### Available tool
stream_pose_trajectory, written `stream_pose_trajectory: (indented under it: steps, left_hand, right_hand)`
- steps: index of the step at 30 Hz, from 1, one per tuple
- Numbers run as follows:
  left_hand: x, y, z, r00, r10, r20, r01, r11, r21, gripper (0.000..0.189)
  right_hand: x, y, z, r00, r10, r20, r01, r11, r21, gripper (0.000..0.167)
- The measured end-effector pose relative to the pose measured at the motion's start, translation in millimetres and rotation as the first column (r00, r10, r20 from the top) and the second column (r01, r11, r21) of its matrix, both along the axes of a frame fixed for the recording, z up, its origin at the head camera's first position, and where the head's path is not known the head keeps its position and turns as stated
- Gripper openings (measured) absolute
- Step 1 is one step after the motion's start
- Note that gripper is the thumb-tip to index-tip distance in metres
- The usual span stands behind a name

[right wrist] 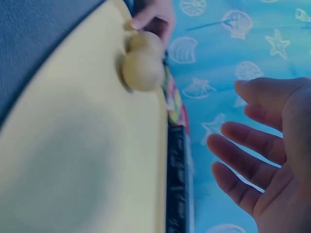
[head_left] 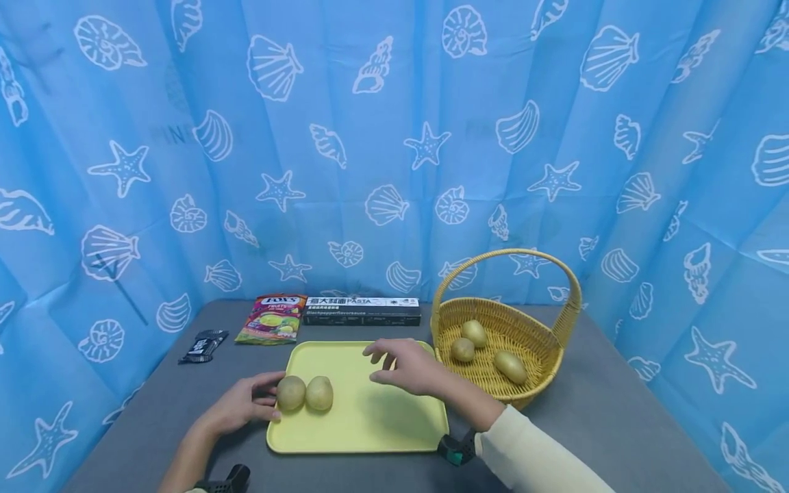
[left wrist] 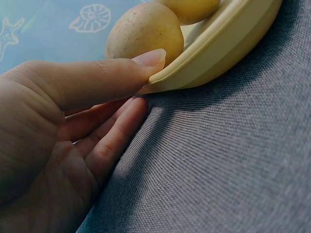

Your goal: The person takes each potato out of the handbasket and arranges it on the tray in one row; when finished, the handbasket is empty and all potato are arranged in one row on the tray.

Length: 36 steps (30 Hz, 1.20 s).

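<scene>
Two round potatoes [head_left: 319,394] sit side by side at the left end of a yellow tray [head_left: 382,424]. My left hand [head_left: 240,405] pinches the tray's left rim, its thumb on top beside the nearer potato [left wrist: 144,34] and its fingers below the edge. Over the tray's right half hovers my right hand [head_left: 407,366], fingers loosely bent and holding nothing; its shadow falls on the tray. Just right of it stands a yellow wicker basket [head_left: 536,329] with a tall handle, and three potatoes [head_left: 510,368] lie inside.
Behind the tray lie a dark pasta box [head_left: 362,312] and a colourful Fox's candy bag [head_left: 271,320]. A small black packet [head_left: 203,346] is at the left on the grey table [head_left: 616,418]. A blue shell-print curtain [head_left: 394,137] hangs behind the table.
</scene>
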<state>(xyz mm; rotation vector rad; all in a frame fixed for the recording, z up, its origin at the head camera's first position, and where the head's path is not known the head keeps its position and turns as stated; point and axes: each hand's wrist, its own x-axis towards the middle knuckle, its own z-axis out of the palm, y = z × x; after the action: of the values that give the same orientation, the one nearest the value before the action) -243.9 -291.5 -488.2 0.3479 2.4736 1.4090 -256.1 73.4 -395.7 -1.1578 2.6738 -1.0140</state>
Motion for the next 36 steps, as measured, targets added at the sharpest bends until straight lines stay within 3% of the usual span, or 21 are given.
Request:
stream_pose_trajectory:
  steps: [6,16,19,22,26,32,36]
  left_hand:
    - [0.3,-2.2,-2.1,1.000,-0.004,0.006,0.004,1.000,0.011,0.083]
    - [0.4,-4.4,-2.2,1.000,-0.018,-0.008,0.019,0.999,0.026,0.083]
    - [0.3,-4.3,-2.1,1.000,-0.019,-0.007,0.019,0.999,0.027,0.083]
    - [0.2,-4.2,-1.7,1.000,-0.021,-0.010,0.022,0.999,0.029,0.083]
    - [-0.5,-4.4,-1.4,1.000,-0.025,-0.011,0.025,0.999,0.024,0.082]
    - [-1.4,-3.2,-1.4,1.000,-0.018,0.000,0.018,1.000,-0.003,0.084]
    - [-1.6,-1.9,-1.8,1.000,-0.025,-0.007,0.025,1.000,0.009,0.084]
  right_hand:
    - [-3.5,33.3,23.3,1.000,0.026,0.010,-0.026,1.000,-0.006,0.030]
    - [-26.8,90.0,58.5,0.999,0.015,0.031,-0.019,0.989,0.146,0.028]
    - [-37.9,106.1,66.5,0.997,0.026,0.075,-0.040,0.982,0.185,0.032]
    - [-47.2,120.1,71.2,0.985,0.001,0.172,-0.036,0.978,0.204,0.038]
    - [-59.7,136.2,65.7,0.952,-0.087,0.293,0.029,0.980,0.198,0.044]
    - [-77.8,153.2,36.5,0.918,-0.206,0.338,0.169,0.976,0.135,0.046]
    - [-86.6,156.6,15.5,0.882,-0.287,0.373,0.272,0.958,0.092,0.047]
